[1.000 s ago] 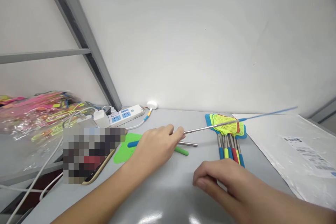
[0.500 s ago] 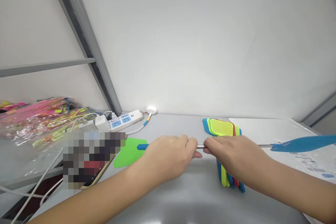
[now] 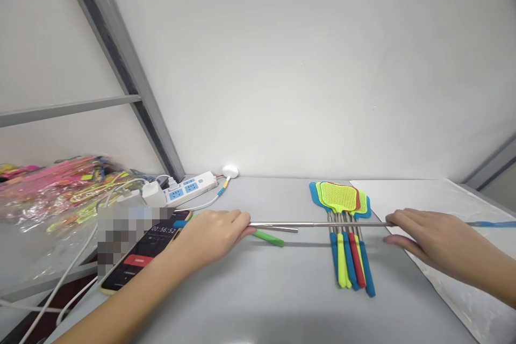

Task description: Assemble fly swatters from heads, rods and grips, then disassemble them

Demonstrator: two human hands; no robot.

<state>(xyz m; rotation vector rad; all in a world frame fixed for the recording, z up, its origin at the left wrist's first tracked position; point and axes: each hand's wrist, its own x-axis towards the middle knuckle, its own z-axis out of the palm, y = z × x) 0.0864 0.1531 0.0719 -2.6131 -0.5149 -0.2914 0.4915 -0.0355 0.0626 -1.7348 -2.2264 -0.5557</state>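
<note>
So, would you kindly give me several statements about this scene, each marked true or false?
1. A metal shaft runs from the left hand to the right hand. True.
2. That metal shaft stands upright. False: it runs roughly level across the picture.
3. A red handle shows among the overlapping fly swatters. True.
4. The heads of these fly swatters lie nearer the person than their handles. False: the handles are nearer.
5. A white power strip lies to the left of the fly swatters. True.
6. The power strip has nothing plugged into it. False: there are plugs in it.
</note>
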